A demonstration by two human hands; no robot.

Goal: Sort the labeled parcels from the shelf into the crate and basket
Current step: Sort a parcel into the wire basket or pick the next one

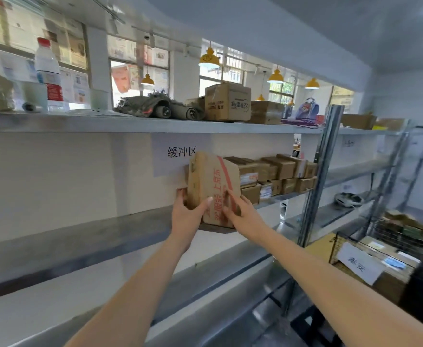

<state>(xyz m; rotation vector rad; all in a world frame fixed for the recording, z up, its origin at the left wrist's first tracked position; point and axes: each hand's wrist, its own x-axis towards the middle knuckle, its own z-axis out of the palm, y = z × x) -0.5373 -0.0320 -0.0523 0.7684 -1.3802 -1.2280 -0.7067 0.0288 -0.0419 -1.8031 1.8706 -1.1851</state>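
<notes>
A brown cardboard parcel [211, 181] with red tape and red print stands tilted on the middle metal shelf [130, 229]. My left hand [187, 214] grips its lower left corner, thumb on the front face. My right hand [243, 211] presses on its lower right front, fingers spread over the red tape. Several more small brown parcels [278, 176] are stacked on the same shelf to the right. A wire basket [380, 256] with a white label holds parcels at the lower right.
The top shelf [142, 123] carries a water bottle [48, 73], a rolled dark cloth [155, 106] and a large box [228, 102]. A steel upright [320, 176] stands right of the parcels. A paper sign [177, 152] hangs behind the held parcel.
</notes>
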